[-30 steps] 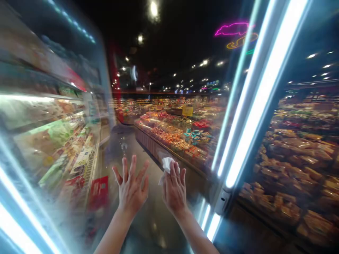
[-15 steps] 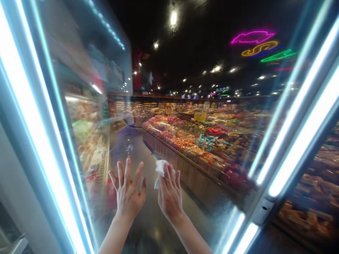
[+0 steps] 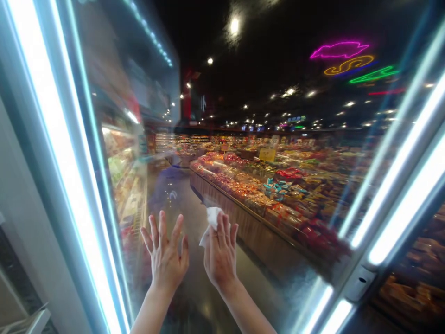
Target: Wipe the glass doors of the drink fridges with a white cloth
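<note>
A clear glass pane (image 3: 194,278) stands in front of me, with reflections in it. My left hand (image 3: 168,257) is raised toward the pane, fingers spread, holding nothing; whether its palm touches the glass I cannot tell. Beside it, my right hand (image 3: 221,257) has its fingers over a crumpled white tissue (image 3: 213,217) and keeps it against or close to the glass. Part of the tissue sticks out above and left of the fingers; the rest is hidden under the hand.
Bright light tubes run along the frame at left (image 3: 59,139) and right (image 3: 406,204). A metal fitting (image 3: 361,279) sits low on the right frame. Beyond the glass are a long display bin (image 3: 239,208) of packaged goods, shelves (image 3: 128,185) and neon signs (image 3: 349,65).
The view has shifted slightly, so the surroundings sit farther right. Both hands sit a little farther left in view, their poses nearly the same, the tissue still under my right hand.
</note>
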A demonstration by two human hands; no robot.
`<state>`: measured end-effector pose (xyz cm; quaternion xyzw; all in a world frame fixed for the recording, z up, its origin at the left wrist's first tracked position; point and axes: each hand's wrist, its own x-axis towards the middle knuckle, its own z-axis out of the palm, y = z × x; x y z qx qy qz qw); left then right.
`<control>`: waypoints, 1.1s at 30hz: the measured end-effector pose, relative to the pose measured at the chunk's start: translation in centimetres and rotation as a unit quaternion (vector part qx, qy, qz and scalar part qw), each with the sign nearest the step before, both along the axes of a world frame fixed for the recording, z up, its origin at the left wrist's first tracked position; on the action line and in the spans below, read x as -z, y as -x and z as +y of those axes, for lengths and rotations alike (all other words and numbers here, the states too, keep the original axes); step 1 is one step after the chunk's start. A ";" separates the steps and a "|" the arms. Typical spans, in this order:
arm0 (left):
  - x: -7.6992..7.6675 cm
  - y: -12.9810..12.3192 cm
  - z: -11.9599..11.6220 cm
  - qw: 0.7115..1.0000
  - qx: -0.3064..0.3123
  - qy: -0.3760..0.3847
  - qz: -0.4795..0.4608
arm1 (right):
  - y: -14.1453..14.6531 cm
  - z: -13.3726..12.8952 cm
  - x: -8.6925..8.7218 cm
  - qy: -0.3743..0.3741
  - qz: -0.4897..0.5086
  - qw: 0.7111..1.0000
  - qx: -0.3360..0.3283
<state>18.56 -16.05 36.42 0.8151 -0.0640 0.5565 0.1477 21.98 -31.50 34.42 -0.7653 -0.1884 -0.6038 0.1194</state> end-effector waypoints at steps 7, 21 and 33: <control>0.3 -0.3 -4.0 1.000 0.018 -0.015 0.010 | 0.0 -3.8 0.0 0.011 0.008 1.000 0.012; 0.2 -1.5 -15.5 0.996 0.052 -0.072 -0.014 | -0.2 -17.0 0.7 -0.080 0.024 0.992 0.091; 0.9 -2.0 -22.7 0.991 0.083 -0.102 -0.018 | -0.1 -24.2 2.6 -0.082 0.055 0.993 0.063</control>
